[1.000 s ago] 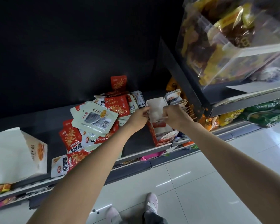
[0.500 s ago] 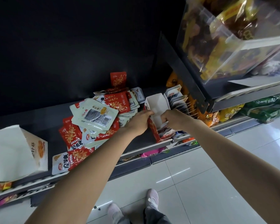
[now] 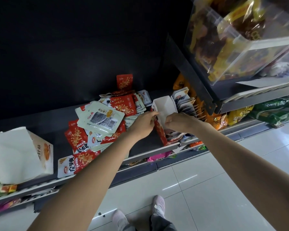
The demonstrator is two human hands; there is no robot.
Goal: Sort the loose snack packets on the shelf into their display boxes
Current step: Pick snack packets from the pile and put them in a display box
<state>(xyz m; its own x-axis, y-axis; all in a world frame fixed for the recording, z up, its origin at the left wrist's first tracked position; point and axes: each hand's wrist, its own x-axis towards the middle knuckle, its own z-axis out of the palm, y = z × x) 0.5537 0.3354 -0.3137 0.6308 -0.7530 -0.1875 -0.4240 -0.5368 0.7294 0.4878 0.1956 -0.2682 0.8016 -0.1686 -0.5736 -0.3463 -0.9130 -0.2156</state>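
red-and-white cardboard display box (image 3: 163, 112), centre frame on the dark shelf (image 3: 60, 140), is pinched at its walls by the left hand (image 3: 143, 125) and right hand (image 3: 177, 120); it should be squared before the loose red packets (image 3: 93, 129), centre-left, are loaded.

The box (image 3: 163, 112) is showing a white inside and a red printed outside. The loose packets (image 3: 97, 129) are showing red with orange print, or pale cream with a grey picture and barcode. The shelf (image 3: 60, 139) is looking dark grey; the floor (image 3: 207, 189) is gleaming glossy white.
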